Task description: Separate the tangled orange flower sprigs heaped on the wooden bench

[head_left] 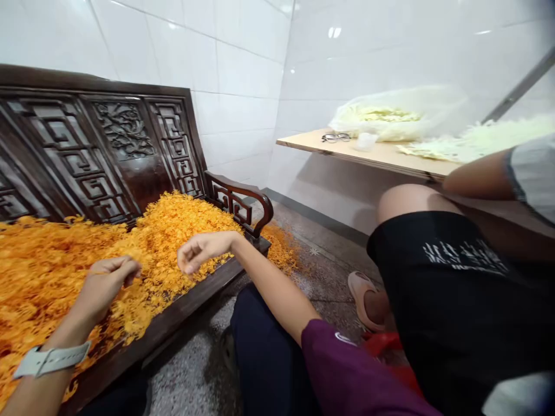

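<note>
A large heap of small, thin, curly orange pieces [182,216], flower-like in look, covers the seat of a dark carved wooden bench [143,179]. My left hand [106,283], with a pale watch strap on its wrist, is over the heap with fingers curled together; a thin orange piece [99,272] shows at its fingers. To its right, my right hand [203,248] hangs above the heap near the bench's front edge. Its fingers are bent in towards the thumb, and whatever they hold, if anything, is too small to make out. The two hands are apart.
More orange pieces [281,248] lie on the floor beyond the bench's armrest [243,196]. At right another person sits, knee [411,202] near a wooden shelf [303,141]. Glasses [336,138], a whitish cup [366,141] and a bag of pale yellow pieces [390,115] stand on it.
</note>
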`<state>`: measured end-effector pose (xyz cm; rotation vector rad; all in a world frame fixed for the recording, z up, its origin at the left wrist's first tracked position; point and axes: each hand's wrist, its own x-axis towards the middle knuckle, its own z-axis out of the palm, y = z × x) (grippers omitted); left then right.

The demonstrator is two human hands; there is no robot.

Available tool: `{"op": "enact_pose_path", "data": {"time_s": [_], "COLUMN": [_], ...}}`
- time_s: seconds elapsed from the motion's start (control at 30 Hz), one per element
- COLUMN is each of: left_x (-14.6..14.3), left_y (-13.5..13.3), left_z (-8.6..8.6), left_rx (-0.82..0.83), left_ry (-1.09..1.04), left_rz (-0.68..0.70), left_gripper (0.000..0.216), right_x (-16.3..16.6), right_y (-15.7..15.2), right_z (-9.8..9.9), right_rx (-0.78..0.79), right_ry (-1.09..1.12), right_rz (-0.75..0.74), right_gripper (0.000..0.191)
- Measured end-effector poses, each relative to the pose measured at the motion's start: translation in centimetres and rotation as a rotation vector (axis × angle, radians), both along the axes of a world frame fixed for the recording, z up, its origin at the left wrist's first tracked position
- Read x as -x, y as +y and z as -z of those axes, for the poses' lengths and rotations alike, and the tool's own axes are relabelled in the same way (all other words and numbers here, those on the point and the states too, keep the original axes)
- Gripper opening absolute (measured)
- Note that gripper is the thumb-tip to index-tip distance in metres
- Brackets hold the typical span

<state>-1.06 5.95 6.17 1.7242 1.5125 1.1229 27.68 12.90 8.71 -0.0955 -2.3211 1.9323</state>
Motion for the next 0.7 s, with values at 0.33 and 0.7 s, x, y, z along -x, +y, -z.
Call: {"op": "enact_pose_path", "data": {"time_s": [0.33,0.7], "left_x": [-3.0,-3.8], "left_y": [-0.6,-0.6], "left_z": [0.1,1.0], "left_rx": [0.074,0.090], "left_ry": [-0.082,0.023], "left_rz": [0.041,0.199], "left_gripper": [0.029,0.034], "right_x": [5.1,1.8], "right_y": [3.2,-0.9], "right_z": [2.2,-0.5], "right_rx": [0.879,0.374], "right_ry": [0.428,0.300], "right_rz": [1.089,0.453], "right_gripper": [0.021,0.027]}}
